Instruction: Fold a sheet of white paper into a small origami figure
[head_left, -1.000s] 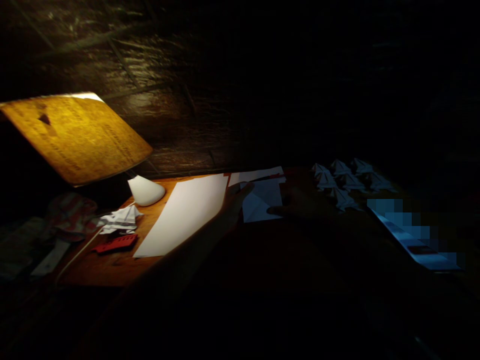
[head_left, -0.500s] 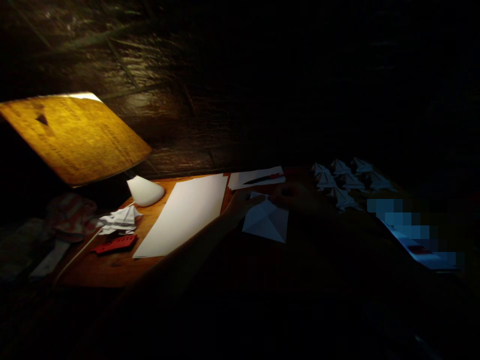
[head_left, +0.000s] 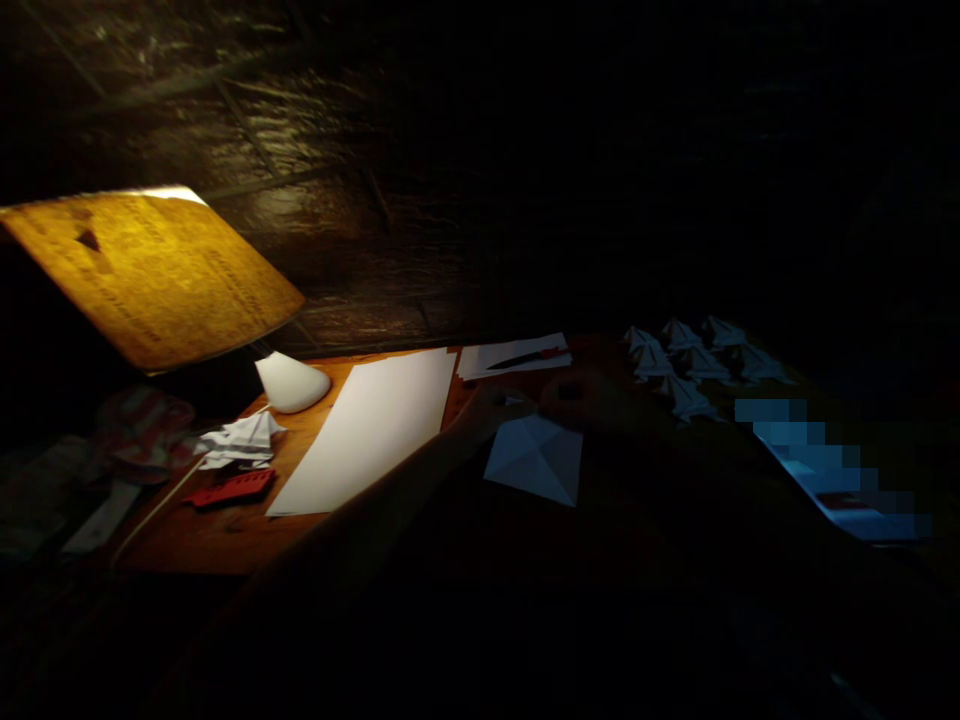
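A creased piece of white paper (head_left: pixel 536 458) is held up in the dim middle of the view, with fold lines meeting near its centre. My left hand (head_left: pixel 484 408) is closed on its upper left edge. At the upper right edge my right hand (head_left: pixel 574 395) pinches the paper, its fingers curled in shadow. The two hands are close together at the top of the sheet. Several folded paper figures (head_left: pixel 690 395) stand in rows on the table to the right of my right hand.
A large white sheet (head_left: pixel 375 430) lies left of my hands. Behind them, a knife (head_left: pixel 529 358) rests on smaller paper sheets (head_left: pixel 480 355). At left are a lamp with a yellow shade (head_left: pixel 165 280), crumpled paper (head_left: pixel 244 440) and a red object (head_left: pixel 232 490). A blue-lit screen (head_left: pixel 817 480) is at right.
The top part of the paper is now more covered by my hands. My right hand has shifted slightly left and closer to my left, and the sheet's lower right corner hangs lower.
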